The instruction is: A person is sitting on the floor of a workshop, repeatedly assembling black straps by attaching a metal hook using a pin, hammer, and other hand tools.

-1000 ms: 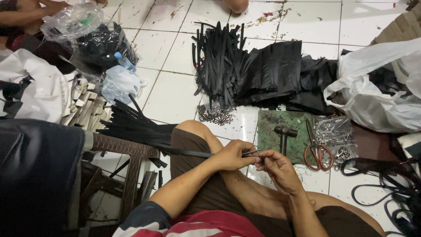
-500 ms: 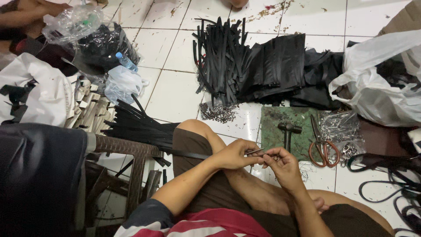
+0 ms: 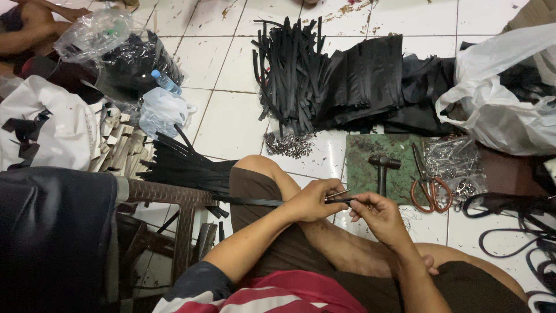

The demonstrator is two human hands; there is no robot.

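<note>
A long black strap (image 3: 255,202) is gripped by the left hand (image 3: 313,201) and pinched at its end by the right hand (image 3: 379,214), above the knee. A hammer (image 3: 383,168), scissors (image 3: 430,184) and piled straps (image 3: 301,75) are seen on the floor beyond.

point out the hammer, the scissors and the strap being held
hammer (image 3: 383,163): head view, on its dark head, lying on the green mat.
scissors (image 3: 430,188): head view, on the orange handles.
black strap (image 3: 255,202): head view, mid-length, left of the left hand.
</note>
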